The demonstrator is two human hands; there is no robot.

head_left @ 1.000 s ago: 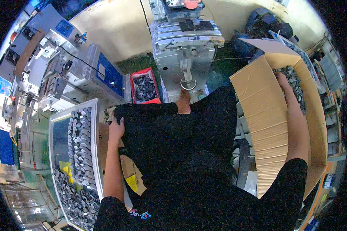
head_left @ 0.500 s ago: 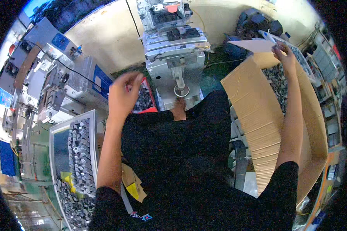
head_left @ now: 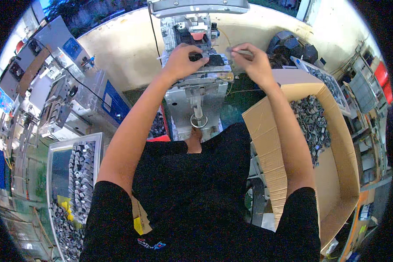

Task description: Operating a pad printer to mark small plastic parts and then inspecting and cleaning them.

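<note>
My left hand (head_left: 183, 62) is over the top of a grey bench machine (head_left: 196, 81), beside its dark pad (head_left: 215, 60). Its thumb and forefinger curve with a gap between the tips, and I see nothing held there; the other fingers are partly hidden. Just right of the machine top, my right hand (head_left: 255, 65) pinches a small grey piece (head_left: 245, 53) between thumb and fingertips. On the machine, behind my hands, is a red-orange part (head_left: 198, 36). A metal ring (head_left: 199, 121) hangs on the machine's front, above a bare foot.
A cardboard box (head_left: 266, 124) on the right holds many small grey pieces (head_left: 311, 124). At left, a white-framed tray (head_left: 52, 168) carries rows of curved grey parts. A red bin (head_left: 160, 138) of pieces sits by my knee. Dark bags (head_left: 288, 46) lie back right; another machine (head_left: 94, 89) stands left.
My left hand has moved up and right to the machine top. My right hand has come left from the box's far end to beside the machine. The view has tilted upward.
</note>
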